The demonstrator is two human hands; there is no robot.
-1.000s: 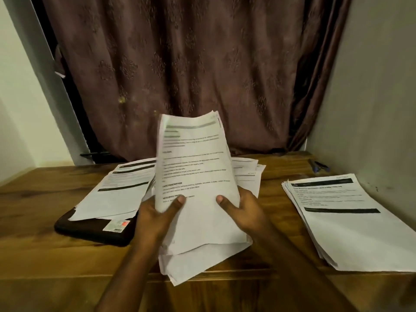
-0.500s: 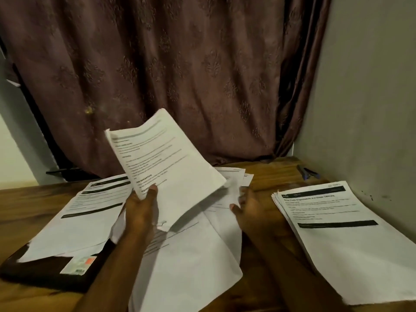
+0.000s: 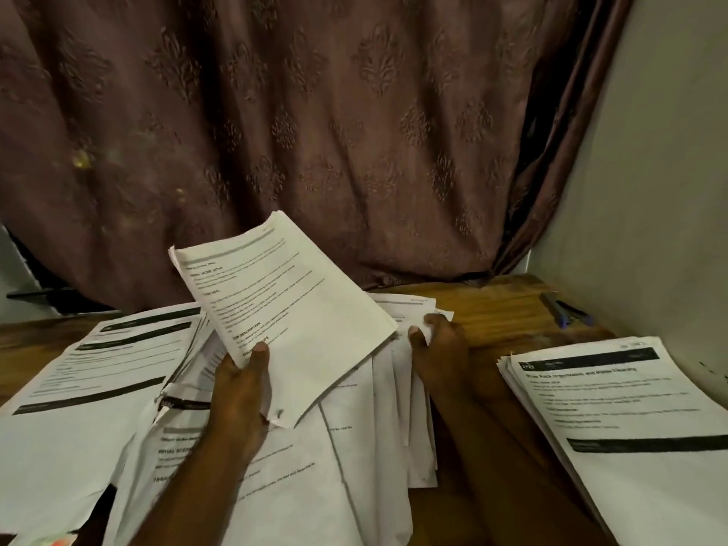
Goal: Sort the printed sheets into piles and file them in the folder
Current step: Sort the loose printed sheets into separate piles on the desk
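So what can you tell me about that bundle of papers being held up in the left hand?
The white printed paper bundle holds several sheets, seemingly fastened at one lower corner. The top page shows a grey bar, bold headings and lines of small text, too blurred to read. It is raised off the wooden table, tilted leftward, before the brown curtain. The left hand pinches its lower edge, thumb on top. The right hand sits just beside its right corner, on loose sheets.

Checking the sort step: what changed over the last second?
The left hand peeled a stapled set off the bundle and swung it left. The right hand lowered the remaining sheets, which fanned out on the table. The left pile and right pile stayed put.
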